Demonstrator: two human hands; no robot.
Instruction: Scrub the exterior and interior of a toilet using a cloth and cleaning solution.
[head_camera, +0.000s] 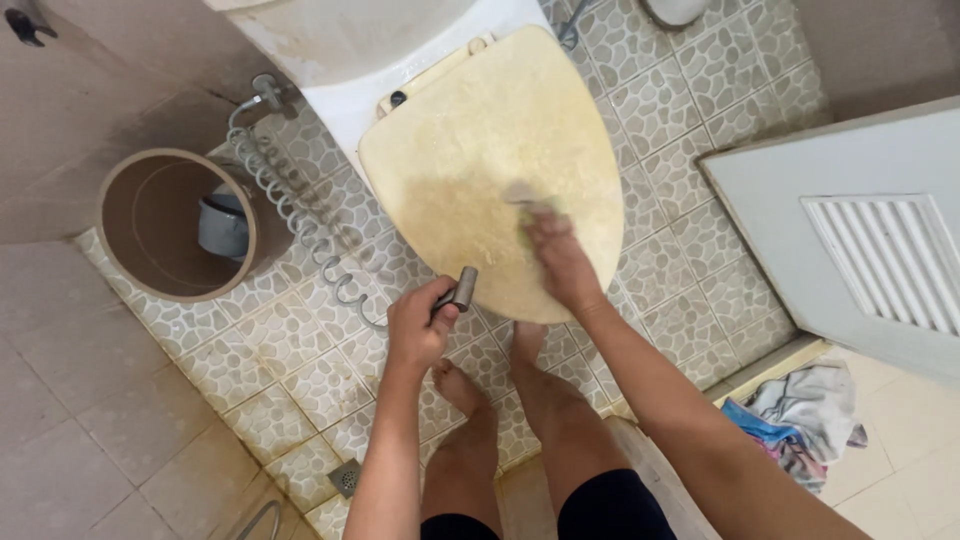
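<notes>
Closed toilet lid, stained yellow, lay centre-far so the right hand, fingers pressed on what looked like a green scrubber, could rub it, the left hand clamping a spray nozzle aimed lidward, coiled hose trailing left past a brown bin.

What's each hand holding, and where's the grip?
Left hand grips the sprayer by its handle, nozzle end sticking out. Right hand presses a blurred scrubber onto the toilet lid; the exact grip cannot be told.
</notes>
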